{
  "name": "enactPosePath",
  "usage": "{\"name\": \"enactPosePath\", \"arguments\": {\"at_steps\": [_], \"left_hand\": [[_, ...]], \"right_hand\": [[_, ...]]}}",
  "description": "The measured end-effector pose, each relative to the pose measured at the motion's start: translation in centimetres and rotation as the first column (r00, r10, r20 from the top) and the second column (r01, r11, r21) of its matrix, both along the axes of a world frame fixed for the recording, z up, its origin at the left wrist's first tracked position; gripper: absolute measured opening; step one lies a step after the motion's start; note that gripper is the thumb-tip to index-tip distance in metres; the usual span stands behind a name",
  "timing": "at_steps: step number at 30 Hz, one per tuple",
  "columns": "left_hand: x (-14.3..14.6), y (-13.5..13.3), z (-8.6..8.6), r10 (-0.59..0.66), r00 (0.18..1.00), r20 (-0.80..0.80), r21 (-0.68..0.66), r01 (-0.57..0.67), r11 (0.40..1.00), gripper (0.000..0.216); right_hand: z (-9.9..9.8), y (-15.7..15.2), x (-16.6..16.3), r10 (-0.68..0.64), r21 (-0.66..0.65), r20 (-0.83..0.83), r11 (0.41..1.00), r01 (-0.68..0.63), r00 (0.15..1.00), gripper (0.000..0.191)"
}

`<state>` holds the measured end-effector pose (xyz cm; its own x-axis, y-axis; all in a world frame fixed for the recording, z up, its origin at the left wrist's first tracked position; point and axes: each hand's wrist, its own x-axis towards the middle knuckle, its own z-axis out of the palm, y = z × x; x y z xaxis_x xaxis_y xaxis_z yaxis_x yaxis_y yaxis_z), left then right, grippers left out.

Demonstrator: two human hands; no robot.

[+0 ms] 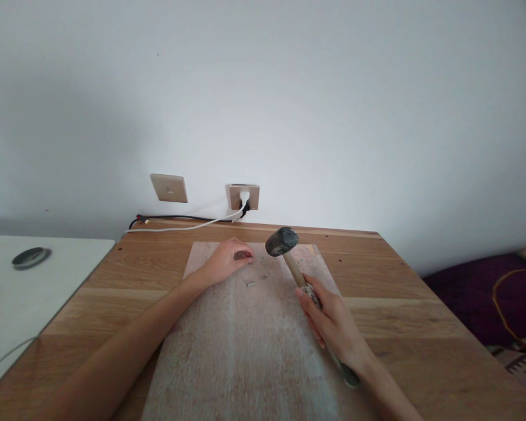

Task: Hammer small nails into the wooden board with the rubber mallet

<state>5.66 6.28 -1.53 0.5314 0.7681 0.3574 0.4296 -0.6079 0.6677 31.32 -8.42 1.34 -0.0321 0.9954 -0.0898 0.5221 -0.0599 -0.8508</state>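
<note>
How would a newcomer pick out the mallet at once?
Find the wooden table along the white wall, then the pale board lying on it. Above the board's right side, the right hand grips the mallet. Its thick black head dwarfs the small metal pieces nearby.

1. Across the board's point(241, 356) left edge, the left forearm point(144, 333) is showing bare and slim, tapering toward a narrow wrist.
2. Over the board's far part, the left hand point(228, 260) is appearing bare.
3. Near the board's right edge, the right hand point(331, 318) is showing bare, with slender fingers.
4. Right of the board, the right forearm point(390, 386) is looking bare and slim.
</note>
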Motion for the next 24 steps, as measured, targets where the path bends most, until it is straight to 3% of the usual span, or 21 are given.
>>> {"name": "enactPosePath", "arguments": {"at_steps": [6, 10, 15, 20, 24], "left_hand": [[0.2, 0.0, -0.4, 0.027, 0.998, 0.062, -0.051, -0.024, 0.998, 0.027], [0.2, 0.2, -0.7, 0.030, 0.997, 0.071, -0.104, -0.023, 0.994, 0.032], [0.1, 0.3, -1.0, 0.074, 0.997, 0.037, -0.068, -0.071, 0.995, 0.033], [0.1, 0.5, -1.5, 0.048, 0.996, 0.073, -0.086, -0.042, 0.995, 0.036], [-0.1, 0.1, -0.3, 0.051, 0.997, 0.056, -0.104, -0.045, 0.994, 0.039]], "right_hand": [[1.2, 0.2, -1.5, 0.080, -0.091, 0.016, 0.993, -0.078, 0.997, 0.056], [1.6, 0.4, -2.4, 0.106, -0.065, 0.090, 0.993, -0.101, 0.990, 0.055], [1.3, 0.4, -2.8, 0.125, -0.060, 0.151, 0.991, -0.117, 0.981, 0.060], [0.8, 0.5, -2.7, 0.146, -0.028, 0.216, 0.989, -0.144, 0.965, 0.059], [0.7, 0.6, -2.6, 0.137, 0.004, 0.205, 0.990, -0.140, 0.969, 0.055]]}}
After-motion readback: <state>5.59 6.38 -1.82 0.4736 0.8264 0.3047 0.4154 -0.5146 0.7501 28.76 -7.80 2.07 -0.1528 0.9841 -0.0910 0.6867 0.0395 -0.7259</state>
